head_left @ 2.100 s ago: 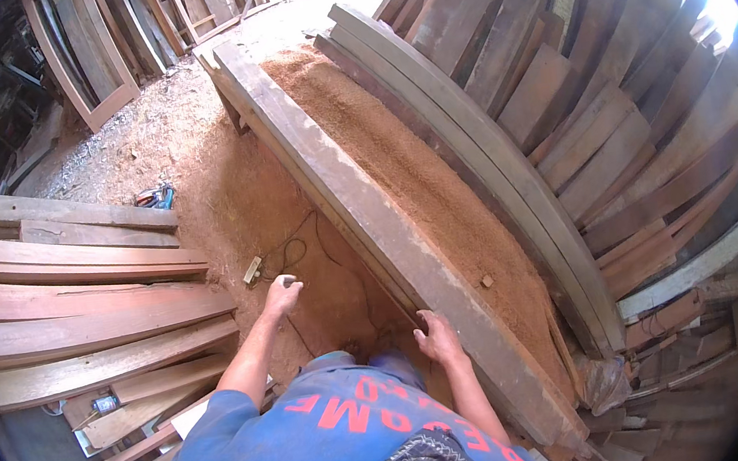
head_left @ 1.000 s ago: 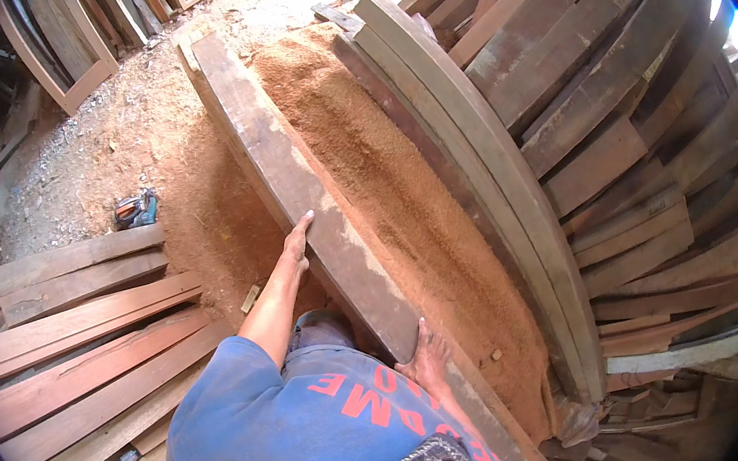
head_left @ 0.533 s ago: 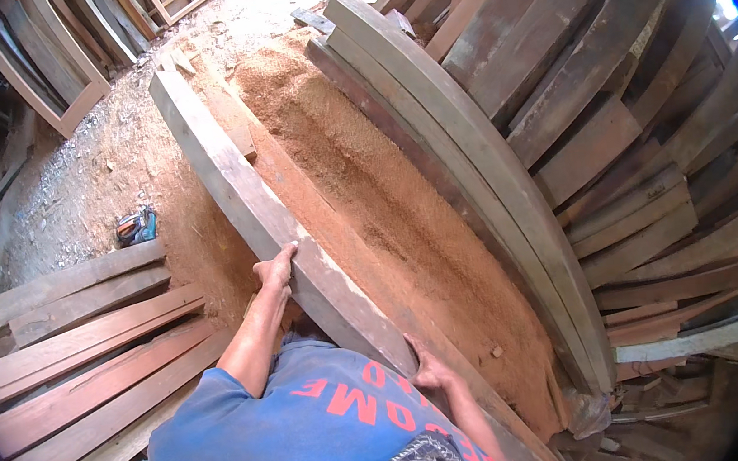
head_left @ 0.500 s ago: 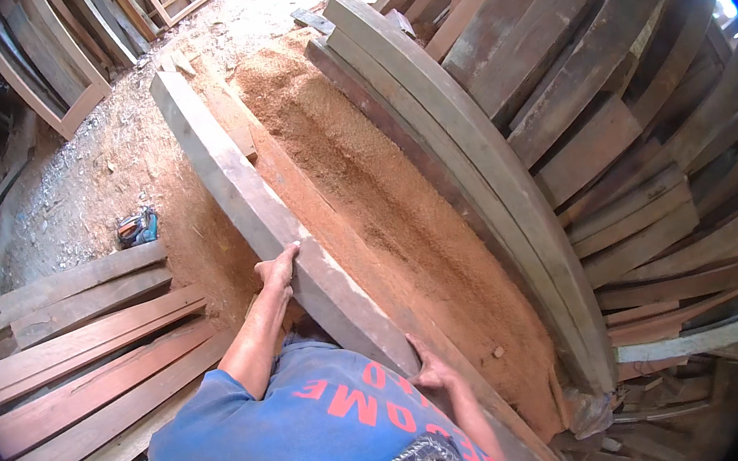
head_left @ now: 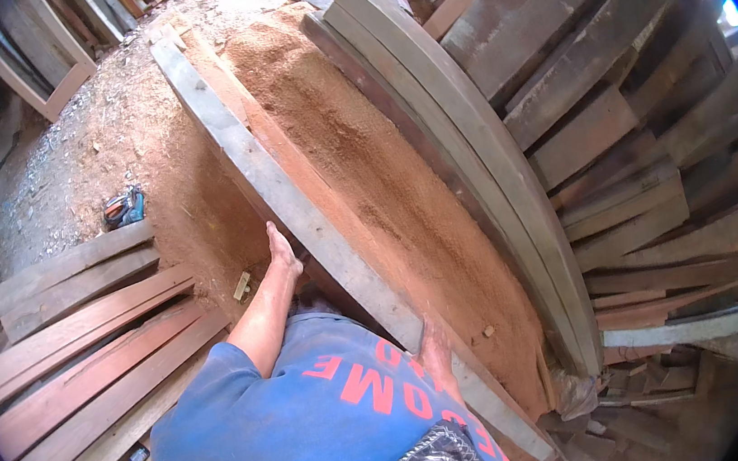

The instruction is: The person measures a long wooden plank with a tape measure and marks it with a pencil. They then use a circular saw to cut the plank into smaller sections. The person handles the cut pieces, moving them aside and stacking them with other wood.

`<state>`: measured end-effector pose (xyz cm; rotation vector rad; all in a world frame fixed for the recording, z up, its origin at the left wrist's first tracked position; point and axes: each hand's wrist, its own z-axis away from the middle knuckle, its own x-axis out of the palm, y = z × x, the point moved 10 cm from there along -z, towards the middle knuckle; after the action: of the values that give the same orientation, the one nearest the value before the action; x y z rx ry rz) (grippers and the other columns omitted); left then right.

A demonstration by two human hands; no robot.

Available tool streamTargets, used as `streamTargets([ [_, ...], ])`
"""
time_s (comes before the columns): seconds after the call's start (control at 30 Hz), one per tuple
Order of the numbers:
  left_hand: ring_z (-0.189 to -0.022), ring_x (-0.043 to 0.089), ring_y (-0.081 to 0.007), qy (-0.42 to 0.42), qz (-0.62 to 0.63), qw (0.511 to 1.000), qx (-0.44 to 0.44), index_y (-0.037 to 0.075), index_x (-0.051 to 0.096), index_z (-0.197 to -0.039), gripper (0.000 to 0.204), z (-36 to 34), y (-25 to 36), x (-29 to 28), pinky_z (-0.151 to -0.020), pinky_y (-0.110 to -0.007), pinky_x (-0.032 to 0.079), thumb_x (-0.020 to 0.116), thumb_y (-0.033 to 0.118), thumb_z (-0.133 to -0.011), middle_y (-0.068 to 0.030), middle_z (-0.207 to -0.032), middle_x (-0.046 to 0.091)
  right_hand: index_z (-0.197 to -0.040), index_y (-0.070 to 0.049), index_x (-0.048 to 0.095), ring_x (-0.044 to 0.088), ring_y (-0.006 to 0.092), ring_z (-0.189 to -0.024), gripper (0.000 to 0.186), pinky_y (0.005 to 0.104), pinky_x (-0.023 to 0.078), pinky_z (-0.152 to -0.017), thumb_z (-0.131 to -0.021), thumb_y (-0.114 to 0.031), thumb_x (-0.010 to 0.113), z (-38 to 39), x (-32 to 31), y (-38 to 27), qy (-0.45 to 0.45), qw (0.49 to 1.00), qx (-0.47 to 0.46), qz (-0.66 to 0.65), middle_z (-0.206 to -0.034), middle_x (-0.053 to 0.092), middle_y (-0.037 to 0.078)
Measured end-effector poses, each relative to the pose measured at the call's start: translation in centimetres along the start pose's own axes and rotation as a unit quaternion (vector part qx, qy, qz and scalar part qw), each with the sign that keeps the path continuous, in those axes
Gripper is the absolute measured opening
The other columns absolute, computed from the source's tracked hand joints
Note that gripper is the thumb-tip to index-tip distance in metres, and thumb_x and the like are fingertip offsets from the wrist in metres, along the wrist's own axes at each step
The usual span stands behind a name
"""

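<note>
A long, heavy wooden plank (head_left: pixel 283 195) with a greyish upper surface runs diagonally past my body, from the far left to the near right. Its darker side shows on the left. My left hand (head_left: pixel 283 257) lies against that side with fingers stretched out and not wrapped round the wood. Closer to my body, my right hand (head_left: pixel 435 350) grips the plank's upper edge, its fingers over the top and thumb toward me. Beneath and beside the plank, a reddish sawdust-covered timber (head_left: pixel 261 120) lies along its right.
Sawdust (head_left: pixel 380 165) is heaped between the plank and stacked grey beams (head_left: pixel 469 146). Many boards (head_left: pixel 594 132) are piled at right. More boards (head_left: pixel 80 327) lie at left, near a blue power tool (head_left: pixel 123 207). A small wood offcut (head_left: pixel 242 287) rests on the ground.
The plank has turned, showing a narrower upper surface and more of its left side. My left hand has slid from its top edge onto that side. My right hand has shifted slightly up.
</note>
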<state>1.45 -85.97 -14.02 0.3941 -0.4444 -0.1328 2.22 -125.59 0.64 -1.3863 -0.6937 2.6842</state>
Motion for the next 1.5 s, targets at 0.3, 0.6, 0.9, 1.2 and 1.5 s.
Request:
streamTargets([
  [0.3, -0.115, 0.066, -0.04, -0.001, -0.147, 0.989, -0.018, -0.003, 0.057, -0.137, 0.042, -6.0, -5.9, -2.4, -0.102, -0.061, 0.054, 0.047, 0.025, -0.107, -0.0201, -0.13, 0.065, -0.149, -0.002, 0.043, 0.049, 0.0454, -0.136, 0.091, 0.0589, 0.036, -0.114, -0.066, -0.012, 0.079, 4.0, 0.6, 5.2, 0.062, 0.998, 0.01, -0.009, -0.145, 0.054, 0.026],
  [0.6, -0.124, 0.062, -0.0354, 0.068, -0.223, 0.971, -0.057, 0.004, 0.061, -0.136, 0.058, -2.2, -4.0, -3.5, -0.1, -0.052, 0.054, 0.047, 0.051, -0.103, -0.0192, -0.14, 0.062, -0.152, -0.006, 0.045, 0.043, 0.0384, -0.146, 0.085, 0.0656, 0.034, -0.116, -0.074, -0.01, 0.077, 2.5, 2.4, 8.5, -0.101, 0.993, 0.053, -0.032, -0.153, 0.047, 0.019],
  [0.9, -0.121, 0.063, -0.0357, 0.051, -0.269, 0.938, -0.211, 0.004, 0.063, -0.13, 0.053, 5.8, -15.9, -5.1, -0.1, -0.05, 0.053, 0.051, 0.048, -0.103, -0.0194, -0.136, 0.064, -0.15, -0.011, 0.048, 0.056, 0.041, -0.133, 0.083, 0.0547, 0.046, -0.11, -0.071, -0.006, 0.074, 7.4, 7.4, 22.9, -0.145, 0.984, 0.053, -0.092, -0.14, 0.061, 0.02],
  [1.2, -0.116, 0.063, -0.0362, -0.187, -0.565, 0.75, -0.289, 0.002, 0.064, -0.126, 0.049, 17.7, -26.8, -1.4, -0.101, -0.048, 0.051, 0.059, 0.043, -0.1, -0.0204, -0.13, 0.065, -0.154, -0.017, 0.045, 0.062, 0.0367, -0.125, 0.092, 0.0489, 0.051, -0.099, -0.067, -0.007, 0.073, 15.8, 3.4, 36.1, -0.263, 0.95, 0.11, -0.127, -0.135, 0.065, 0.018],
  [1.5, -0.144, 0.036, -0.0454, -0.448, -0.834, 0.065, 0.314, -0.003, 0.032, -0.156, 0.133, 28.7, -37.8, 18.3, -0.123, -0.06, 0.023, 0.096, 0.054, -0.055, -0.0267, -0.15, 0.043, -0.146, -0.012, 0.054, 0.061, 0.0352, -0.127, 0.093, 0.0483, 0.053, -0.097, -0.058, -0.017, 0.086, 12.4, 1.9, 39.8, -0.155, 0.973, 0.125, -0.121, -0.141, 0.063, 0.016],
])
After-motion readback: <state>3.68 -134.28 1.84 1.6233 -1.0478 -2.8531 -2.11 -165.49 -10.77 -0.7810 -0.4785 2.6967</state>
